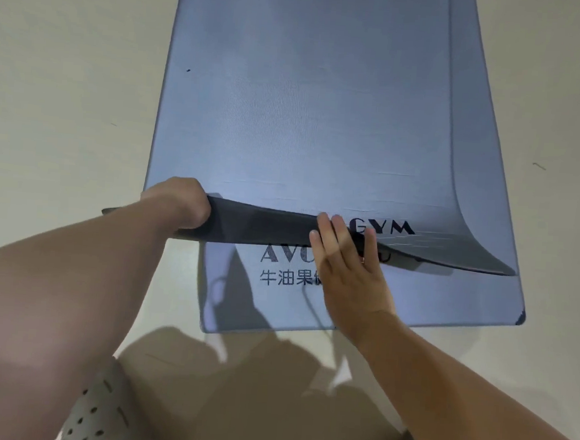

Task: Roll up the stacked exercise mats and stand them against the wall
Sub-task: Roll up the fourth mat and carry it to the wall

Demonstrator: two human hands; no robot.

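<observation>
Left hand (176, 203) grips top mat (303, 100) edge (lifted)

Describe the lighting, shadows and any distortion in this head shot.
Head view: light comes from behind the person, throwing their shadow onto the floor and the lower mat; a soft sheen lies across the top mat; wide-angle stretch swells the left forearm and splays the mat edges; focus is slightly soft.

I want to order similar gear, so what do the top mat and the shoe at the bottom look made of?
Top mat: probably flexible rubber or foam, with a matte blue-grey face and a dark underside; its lifted edge bends softly in the left hand. Shoe: likely moulded grey foam or rubber, smooth and dotted with vent holes.
</observation>
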